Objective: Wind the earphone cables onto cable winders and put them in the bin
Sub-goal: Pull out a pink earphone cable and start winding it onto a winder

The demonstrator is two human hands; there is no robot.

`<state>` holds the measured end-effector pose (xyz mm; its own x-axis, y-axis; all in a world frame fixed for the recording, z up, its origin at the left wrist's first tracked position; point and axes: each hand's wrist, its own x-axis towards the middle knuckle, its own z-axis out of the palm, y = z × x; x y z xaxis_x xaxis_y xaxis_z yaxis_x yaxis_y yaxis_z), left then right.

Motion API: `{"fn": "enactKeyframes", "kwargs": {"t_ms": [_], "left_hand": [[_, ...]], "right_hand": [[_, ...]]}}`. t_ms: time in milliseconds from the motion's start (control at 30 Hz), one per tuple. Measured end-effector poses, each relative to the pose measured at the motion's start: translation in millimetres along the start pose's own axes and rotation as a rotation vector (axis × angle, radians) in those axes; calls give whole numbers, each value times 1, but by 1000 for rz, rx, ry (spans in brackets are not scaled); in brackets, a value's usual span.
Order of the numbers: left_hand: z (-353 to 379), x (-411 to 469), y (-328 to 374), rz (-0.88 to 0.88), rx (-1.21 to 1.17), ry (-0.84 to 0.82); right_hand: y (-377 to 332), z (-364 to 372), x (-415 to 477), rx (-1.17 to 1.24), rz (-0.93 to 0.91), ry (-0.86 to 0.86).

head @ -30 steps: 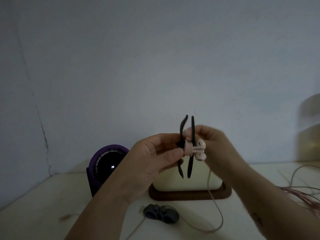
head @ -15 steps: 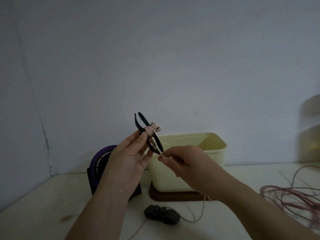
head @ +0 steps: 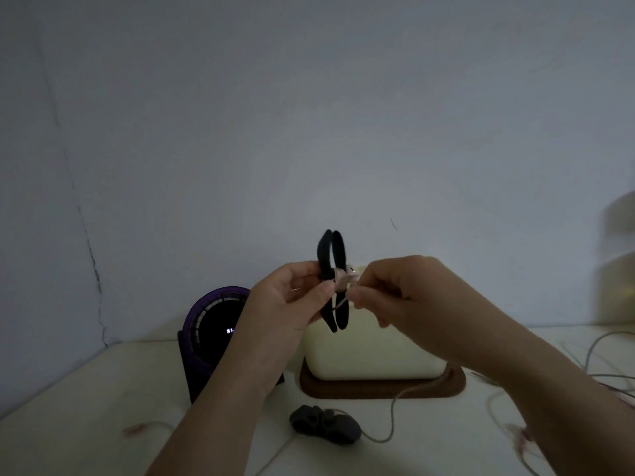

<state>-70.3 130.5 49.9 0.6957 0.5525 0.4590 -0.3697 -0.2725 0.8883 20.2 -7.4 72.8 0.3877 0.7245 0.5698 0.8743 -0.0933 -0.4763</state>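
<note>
Two hands (head: 288, 297) (head: 398, 290), one black winder (head: 330, 255), one bin (head: 371, 355).

Digits on fan (head: 213, 324) too small; pink cables (head: 623, 393) cut off at rt edge.

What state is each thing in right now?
Black winder: held upright, wraps round its middle.
Pink cable: partly wound, tail trailing to the table.
Left hand: grips the winder.
Right hand: pinches the cable.
Bin: upright on its tray.
Grey winder: lying on the table.
Purple device: display lit.
</note>
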Motion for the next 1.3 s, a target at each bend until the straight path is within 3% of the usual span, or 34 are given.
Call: {"fn": "enactKeyframes", "kwargs": {"t_ms": [233, 467, 667, 867, 1000, 1067, 1300], "left_hand": [[1, -2, -4, -47, 254, -145], [2, -8, 6, -123, -32, -338], [-1, -10, 11, -138, -11, -420], [1, -13, 15, -98, -57, -483], [8, -13, 22, -94, -306, -337], [8, -10, 20, -110, -375, -247], [-1, 1, 10, -147, -600, 8]], "right_hand": [[2, -16, -1, 53, -15, 30], [9, -26, 0, 123, -69, 187], [18, -26, 3, 331, -46, 292], [41, -6, 10, 870, 94, 83], [36, 27, 11, 1081, 158, -42], [31, 37, 10, 1018, 187, -11], [24, 33, 6, 310, 63, -83]]}}
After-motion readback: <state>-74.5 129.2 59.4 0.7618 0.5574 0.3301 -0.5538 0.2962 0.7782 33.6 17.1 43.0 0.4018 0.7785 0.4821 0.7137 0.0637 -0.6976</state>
